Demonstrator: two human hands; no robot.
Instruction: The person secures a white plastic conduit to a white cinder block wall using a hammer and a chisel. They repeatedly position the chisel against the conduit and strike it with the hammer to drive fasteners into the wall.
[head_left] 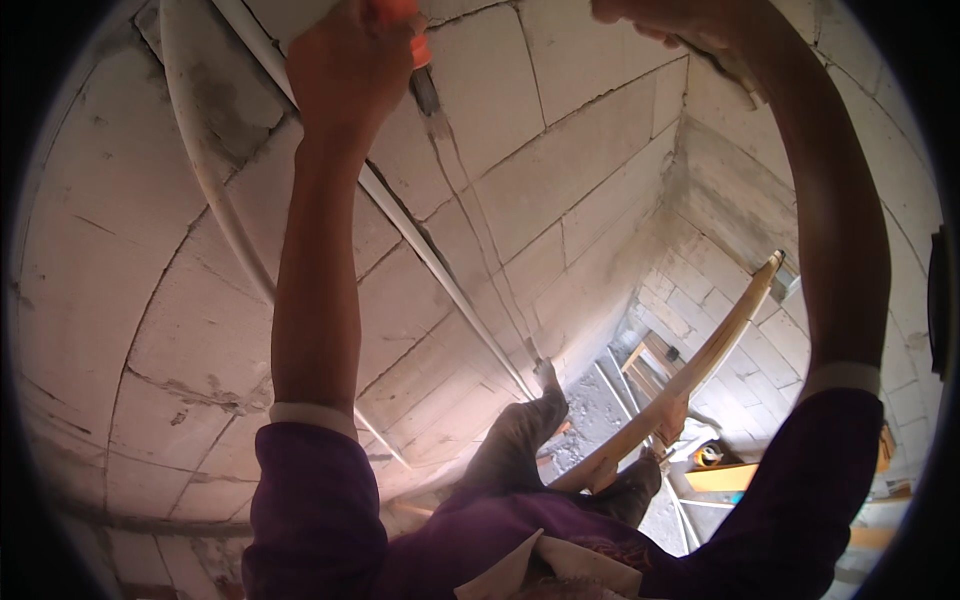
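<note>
My left hand (345,65) is raised at the top, left of the middle, its fingers wrapped round an orange piece (395,12) that the picture's edge cuts off. Just below it, a dark, narrow part (426,92) lies against the block wall (520,150), at the upper end of a narrow vertical groove (480,215). At the top right, my right hand (680,15) is raised with fingers curled, partly out of the picture. A slim, light-coloured, handle-like piece (735,75) sticks out beside its wrist; its kind is not clear.
A pale pipe (420,240) runs down the wall, and a curved white tube (190,130) hangs to its left. A long wooden plank (710,350) leans up beside my legs. Rubble (590,405) and a yellow board (720,479) lie below.
</note>
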